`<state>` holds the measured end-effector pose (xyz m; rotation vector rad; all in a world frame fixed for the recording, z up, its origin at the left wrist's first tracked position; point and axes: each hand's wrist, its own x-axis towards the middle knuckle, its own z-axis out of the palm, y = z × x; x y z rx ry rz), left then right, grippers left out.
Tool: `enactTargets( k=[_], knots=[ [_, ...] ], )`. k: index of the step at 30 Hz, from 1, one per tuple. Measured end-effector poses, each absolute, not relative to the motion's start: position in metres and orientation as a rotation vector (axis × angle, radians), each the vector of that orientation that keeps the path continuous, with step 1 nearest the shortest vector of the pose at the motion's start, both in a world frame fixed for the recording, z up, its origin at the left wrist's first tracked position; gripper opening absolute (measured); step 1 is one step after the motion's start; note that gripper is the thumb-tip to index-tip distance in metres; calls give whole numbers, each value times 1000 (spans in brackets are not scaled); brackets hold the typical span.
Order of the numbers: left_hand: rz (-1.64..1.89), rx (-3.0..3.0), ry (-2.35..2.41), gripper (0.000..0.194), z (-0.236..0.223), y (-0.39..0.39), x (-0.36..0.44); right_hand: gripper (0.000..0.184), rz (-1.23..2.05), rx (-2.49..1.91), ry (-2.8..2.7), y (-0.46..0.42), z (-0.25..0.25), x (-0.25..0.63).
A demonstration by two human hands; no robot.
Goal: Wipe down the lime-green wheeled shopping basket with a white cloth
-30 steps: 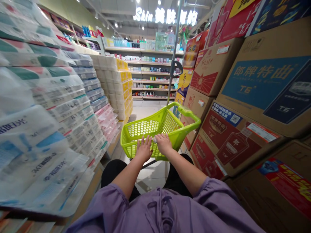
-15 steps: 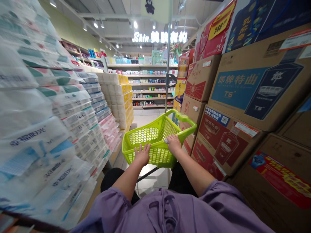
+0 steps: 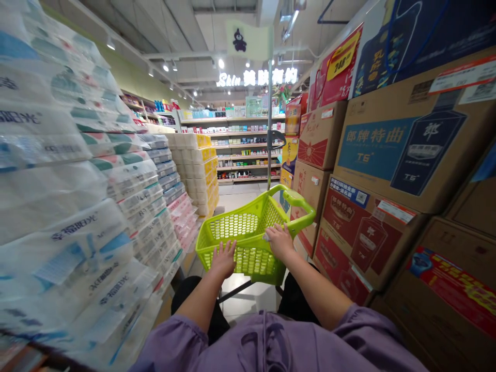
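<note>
1. Head view: your left hand [image 3: 223, 260] lies against the near wall of the lime-green plastic shopping basket [image 3: 253, 263], fingers [image 3: 230, 248] spread. Your right hand [image 3: 279, 243] sits at its rim, fingers [image 3: 273, 232] pressed together beside a small pale scrap [image 3: 265, 237], too small to tell.
2. Ahead of the honeycomb-mesh basket, the tiled aisle floor [image 3: 240, 199] lies open, narrowing between plastic-wrapped toilet-paper bales [image 3: 77, 170] on your left and stacked corrugated cartons [image 3: 372, 155] on your right.
</note>
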<state>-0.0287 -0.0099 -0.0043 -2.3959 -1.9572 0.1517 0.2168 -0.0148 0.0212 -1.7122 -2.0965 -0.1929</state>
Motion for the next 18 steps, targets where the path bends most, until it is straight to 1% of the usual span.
enactTargets(
  k=[4, 9, 13, 15, 18],
  knots=[
    [130, -2403, -1927, 76, -3, -8, -17, 38, -203, -1814, -1929, -9, 31, 226],
    [10, -2462, -1899, 67, 2, -4, 5, 30, -193, -1786, -1993, -8, 26, 215],
    [14, -2561, -1812, 74, 1, -5, 11, 31, -217, -1716, -2098, -9, 26, 224],
    [9, -2577, -1785, 76, 1, -7, 12, 31, -237, -1764, -2059, -8, 27, 230],
    [-18, -2566, -1781, 77, 0, -11, 15, 35, -251, -1852, -1977, -9, 23, 227]
  ],
)
